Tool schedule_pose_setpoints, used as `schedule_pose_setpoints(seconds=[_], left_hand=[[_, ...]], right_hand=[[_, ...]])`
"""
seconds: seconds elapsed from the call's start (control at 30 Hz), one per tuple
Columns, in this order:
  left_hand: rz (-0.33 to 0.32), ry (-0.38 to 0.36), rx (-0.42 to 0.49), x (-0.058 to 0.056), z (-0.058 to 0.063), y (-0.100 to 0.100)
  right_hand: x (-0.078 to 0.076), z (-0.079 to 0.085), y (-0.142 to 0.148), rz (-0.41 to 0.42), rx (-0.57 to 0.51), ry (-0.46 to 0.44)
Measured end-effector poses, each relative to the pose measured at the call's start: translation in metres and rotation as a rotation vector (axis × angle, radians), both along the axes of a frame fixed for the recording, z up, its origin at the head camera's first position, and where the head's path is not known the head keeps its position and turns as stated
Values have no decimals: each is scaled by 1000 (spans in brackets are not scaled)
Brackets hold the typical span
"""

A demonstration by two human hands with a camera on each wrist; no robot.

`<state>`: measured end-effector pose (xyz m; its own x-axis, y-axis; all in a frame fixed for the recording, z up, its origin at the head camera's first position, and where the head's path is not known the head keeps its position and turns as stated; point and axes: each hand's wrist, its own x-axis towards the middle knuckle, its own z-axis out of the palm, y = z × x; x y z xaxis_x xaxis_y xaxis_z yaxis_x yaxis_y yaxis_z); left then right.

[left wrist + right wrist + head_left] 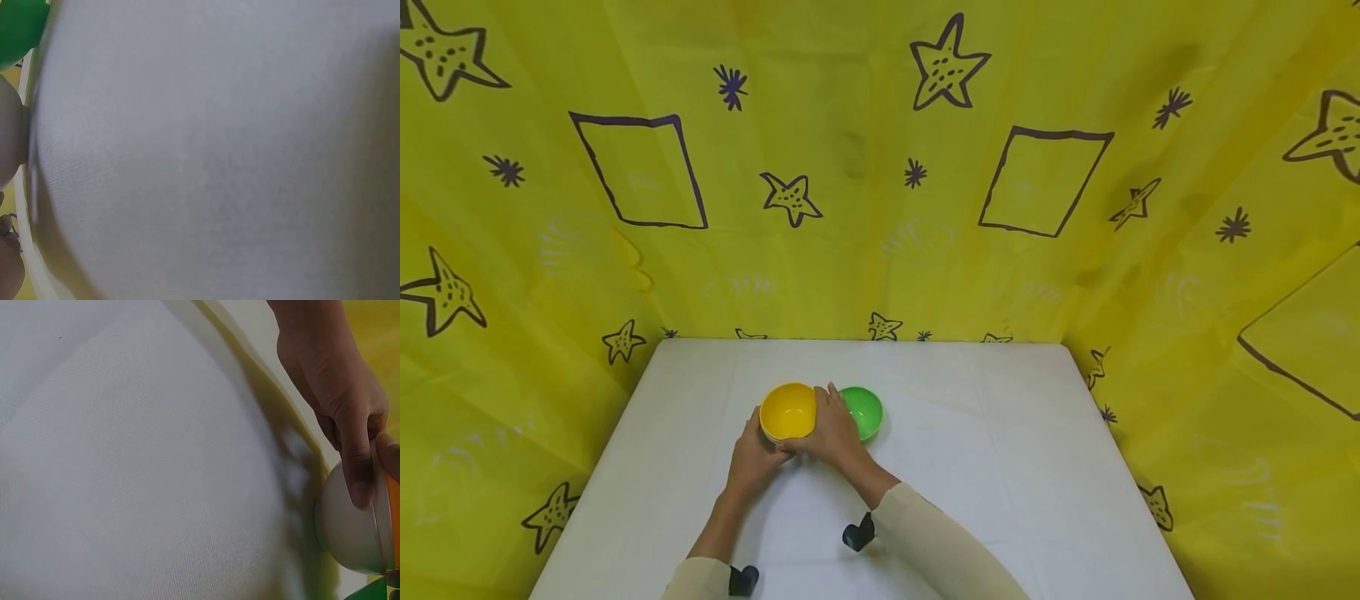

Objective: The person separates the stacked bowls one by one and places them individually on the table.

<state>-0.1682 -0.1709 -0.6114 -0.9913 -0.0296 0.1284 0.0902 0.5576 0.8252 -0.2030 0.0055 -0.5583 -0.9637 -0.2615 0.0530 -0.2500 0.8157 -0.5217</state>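
Note:
A bowl (792, 412), yellow inside and white outside, is held by both hands left of the table's middle. My left hand (754, 457) grips its left side; in the right wrist view the left thumb (357, 469) lies along the white outer wall. My right hand (833, 429) holds the right side, its thumb at the near rim and its fingers toward the far side. Whether the yellow and white are one bowl or two nested ones, I cannot tell. Just right of it is a green bowl (868, 412), partly hidden behind the right hand.
A white cloth covers the table (1000, 450). Yellow curtains (865, 267) with drawn stars and frames enclose its back and sides. Black straps or mounts (858, 533) show at both wrists, near the beige sleeves (940, 533).

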Motion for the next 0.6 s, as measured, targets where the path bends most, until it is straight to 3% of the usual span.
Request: schedule_pose_setpoints(seconds=[0.6], left_hand=[[15, 36, -18, -2, -2, 1]], right_hand=[[1, 0, 1, -5, -25, 23]])
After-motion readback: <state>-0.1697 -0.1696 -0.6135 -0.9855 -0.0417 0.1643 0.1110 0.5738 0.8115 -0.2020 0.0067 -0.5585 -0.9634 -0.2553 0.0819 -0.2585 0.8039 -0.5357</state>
